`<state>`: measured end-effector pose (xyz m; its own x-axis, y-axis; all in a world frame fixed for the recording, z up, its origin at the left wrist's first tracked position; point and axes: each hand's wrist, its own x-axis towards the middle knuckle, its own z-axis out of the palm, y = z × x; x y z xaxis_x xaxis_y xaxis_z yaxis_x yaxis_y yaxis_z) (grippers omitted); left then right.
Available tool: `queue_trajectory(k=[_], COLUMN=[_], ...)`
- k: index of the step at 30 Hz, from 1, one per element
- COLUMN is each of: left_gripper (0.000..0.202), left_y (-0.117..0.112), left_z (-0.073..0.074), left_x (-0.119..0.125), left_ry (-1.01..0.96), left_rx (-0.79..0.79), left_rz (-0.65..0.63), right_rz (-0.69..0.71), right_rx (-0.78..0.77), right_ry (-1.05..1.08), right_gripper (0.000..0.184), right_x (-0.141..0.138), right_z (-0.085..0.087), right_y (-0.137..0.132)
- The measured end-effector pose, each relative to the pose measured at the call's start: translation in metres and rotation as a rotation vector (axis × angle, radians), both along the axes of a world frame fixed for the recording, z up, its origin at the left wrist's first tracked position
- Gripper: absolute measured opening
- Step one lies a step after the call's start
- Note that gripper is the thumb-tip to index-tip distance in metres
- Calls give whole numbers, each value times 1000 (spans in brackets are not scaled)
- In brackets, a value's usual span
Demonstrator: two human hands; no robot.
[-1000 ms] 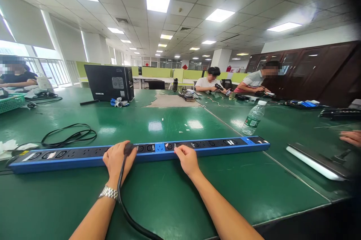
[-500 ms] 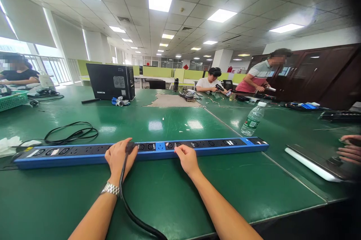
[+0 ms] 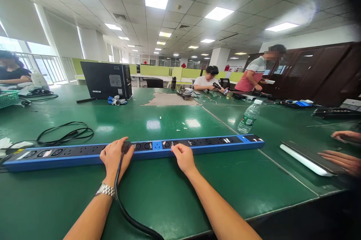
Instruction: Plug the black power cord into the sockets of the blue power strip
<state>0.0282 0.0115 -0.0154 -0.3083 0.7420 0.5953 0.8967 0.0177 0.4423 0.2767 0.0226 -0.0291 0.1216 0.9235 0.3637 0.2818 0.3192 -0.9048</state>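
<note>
A long blue power strip (image 3: 76, 160) with black sockets lies across the green table in front of me. My left hand (image 3: 116, 157), with a metal watch at the wrist, is closed on a black plug (image 3: 126, 147) at the strip's sockets. From that plug a thick black cable (image 3: 124, 211) curves down toward the table's near edge. Farther right, my right hand (image 3: 184, 157) rests against the strip's near side, thumb and finger pinched together. Whether anything is between those fingertips is hidden.
A clear water bottle (image 3: 249, 117) stands behind the strip's right end. Another person's hand (image 3: 342, 161) is by a black-and-white device (image 3: 307, 161). Thin black cable (image 3: 67, 132) lies coiled behind the strip's left part; a computer tower (image 3: 106, 81) stands beyond. Other people are around the table.
The whole view has shifted slightly left. Both my hands keep their places on the strip. At the right edge, the other person's hands have come further into view.
</note>
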Motion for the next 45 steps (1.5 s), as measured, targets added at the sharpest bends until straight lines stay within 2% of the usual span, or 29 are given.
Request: queue_trajectory(k=[13, 23, 30, 35, 38, 41, 45], left_gripper=[28, 33, 27, 36, 35, 33, 32], left_y=[-1, 0, 0, -4, -5, -6, -8], left_z=[0, 1, 3, 12, 12, 9, 7], left_x=[1, -4, -3, -1, 4, 11, 17], left_ry=[-24, -89, -95, -194, -158, -126, -128], left_rx=[23, 9, 61, 206, 258, 229, 194], left_rz=[-8, -46, -42, -41, -95, -172, -196], right_rz=[-15, -14, -19, -21, -26, -28, -21], right_rx=[-8, -11, -3, 2, -5, -4, -7], right_ry=[-28, -23, -21, -13, -25, -29, -33], right_gripper=[34, 34, 33, 33, 33, 34, 35], right_x=[1, 1, 2, 1, 1, 1, 1], right_z=[0, 3, 2, 2, 2, 2, 2], right_y=[1, 0, 0, 0, 0, 0, 0])
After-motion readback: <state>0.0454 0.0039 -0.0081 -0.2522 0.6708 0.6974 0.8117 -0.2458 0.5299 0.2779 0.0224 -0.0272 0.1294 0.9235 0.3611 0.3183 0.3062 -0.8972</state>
